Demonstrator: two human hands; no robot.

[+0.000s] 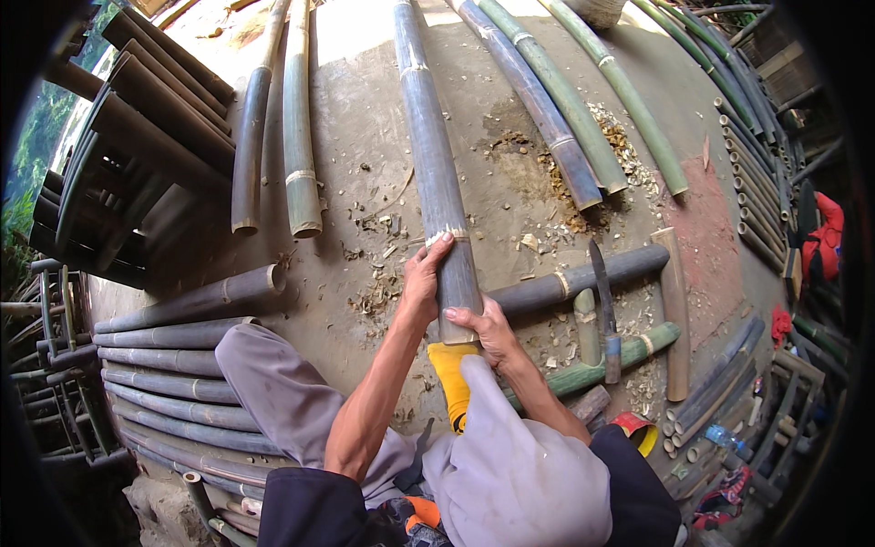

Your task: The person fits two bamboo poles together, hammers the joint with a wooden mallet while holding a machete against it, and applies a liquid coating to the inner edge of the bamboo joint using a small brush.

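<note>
A long dark grey-green bamboo pole [430,155] runs from the far edge toward me, its near end just above my yellow-socked foot [450,374]. My left hand [425,277] wraps its left side close to a pale node ring, thumb on top. Lower down, my right hand [490,330] clasps the right side by the cut end, thumb across the top; its other fingers are partly hidden. Right of that hand, a long-bladed knife [601,292] with a blue-banded handle leans over a frame of dark and green bamboo pieces [583,279].
More bamboo poles lie on the floor at far left [297,137] and far right [556,109]. Shorter dark lengths [173,363] line up beside my left knee. Thick tubes [164,128] stack at upper left. Wood chips [392,301] litter the concrete; a plastic bottle [726,438] lies lower right.
</note>
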